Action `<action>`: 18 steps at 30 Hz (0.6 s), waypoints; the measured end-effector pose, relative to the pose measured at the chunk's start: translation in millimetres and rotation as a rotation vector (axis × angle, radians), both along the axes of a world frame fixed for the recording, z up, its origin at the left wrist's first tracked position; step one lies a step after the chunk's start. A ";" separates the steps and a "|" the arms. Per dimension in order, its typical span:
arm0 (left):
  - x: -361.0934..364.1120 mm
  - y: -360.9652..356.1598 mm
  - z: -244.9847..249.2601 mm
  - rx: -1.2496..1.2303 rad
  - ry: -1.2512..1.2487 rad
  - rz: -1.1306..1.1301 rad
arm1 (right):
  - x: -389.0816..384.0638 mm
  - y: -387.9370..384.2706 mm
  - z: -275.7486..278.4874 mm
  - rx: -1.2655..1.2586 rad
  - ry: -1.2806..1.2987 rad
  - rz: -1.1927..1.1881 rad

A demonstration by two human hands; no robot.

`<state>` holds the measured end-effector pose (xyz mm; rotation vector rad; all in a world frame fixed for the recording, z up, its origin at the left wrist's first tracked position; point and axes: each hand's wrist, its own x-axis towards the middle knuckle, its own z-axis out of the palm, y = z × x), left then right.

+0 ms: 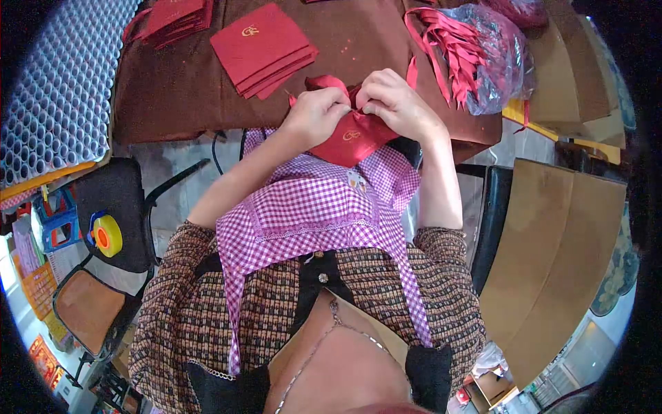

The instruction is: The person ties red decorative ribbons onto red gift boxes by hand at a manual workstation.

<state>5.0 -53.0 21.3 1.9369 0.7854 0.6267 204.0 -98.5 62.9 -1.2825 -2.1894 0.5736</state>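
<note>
We have both hands on one red pouch (pixel 353 143), held between them at the near edge of the table (pixel 176 114), its lower corner over the checked apron (pixel 310 207). Left hand (pixel 314 117): thumb and bent index pinch the pouch's gathered top; we can't tell how the other fingers sit, they're curled and partly hidden. Right hand (pixel 398 107): thumb and index pinch the same gathered top from the other side, remaining fingers folded in. The two sets of fingertips are near each other; we can't tell if they touch. Pouch front faces us, gold emblem showing, with loose red fabric bunched above the pinch.

Past the left hand we mark a fanned stack of flat red pouches (pixel 255 43), same gold mark on top, and a second stack (pixel 178 17) farther left. Beyond the right hand: a bunch of red ribbons (pixel 455 52) lying against a clear plastic bag (pixel 507 76). Far left, a panel of packed tubes (pixel 58 90); below it, a yellow tape roll (pixel 107 236) by a black chair (pixel 114 200). Right side, we note large cardboard (pixel 552 262).
</note>
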 end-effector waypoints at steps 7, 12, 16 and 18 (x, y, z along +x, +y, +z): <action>-25.7 31.6 5.1 -0.518 -0.282 0.303 | 13.9 -12.2 -6.9 -0.018 -0.096 -0.109; -18.7 27.1 3.2 0.000 -0.221 0.350 | 17.5 -11.1 -13.6 -0.040 -0.011 -0.184; -23.0 20.5 9.2 0.683 -0.155 0.424 | 22.8 -9.6 -16.3 -0.029 -0.003 -0.209; -26.6 10.4 6.5 0.604 -0.150 0.156 | 23.7 -8.1 -17.3 -0.039 -0.016 -0.234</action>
